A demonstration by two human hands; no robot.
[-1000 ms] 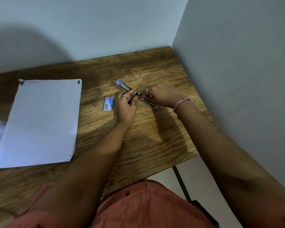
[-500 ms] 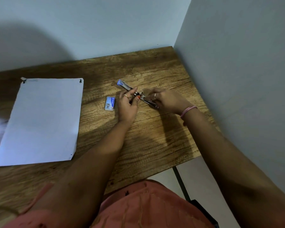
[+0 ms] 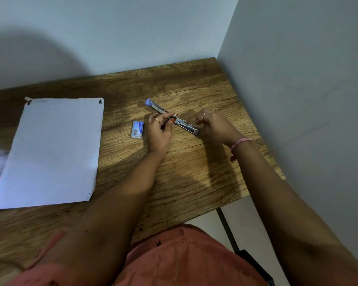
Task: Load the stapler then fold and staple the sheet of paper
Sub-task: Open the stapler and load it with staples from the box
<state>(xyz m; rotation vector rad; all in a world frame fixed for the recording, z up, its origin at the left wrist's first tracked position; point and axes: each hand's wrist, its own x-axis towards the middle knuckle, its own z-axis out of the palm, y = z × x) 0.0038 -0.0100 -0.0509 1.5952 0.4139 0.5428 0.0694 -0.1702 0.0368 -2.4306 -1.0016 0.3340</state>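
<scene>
R hand (image 3: 214, 125) back, off stapler (image 3: 174, 119)

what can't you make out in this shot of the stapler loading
- Head view: whether staples already sit in the open stapler; its channel is too small and the left hand covers the hinge.
- Head view: what the right hand pinches, if anything; its fingertips curl out of sight.
- Head view: print on the staple box; too small.
- Head view: the paper's left edge; a pale blur hides it.

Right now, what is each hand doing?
Left hand: grips the opened stapler at its hinge.
Right hand: fingers curled by the stapler's end; holding anything cannot be told.
</scene>
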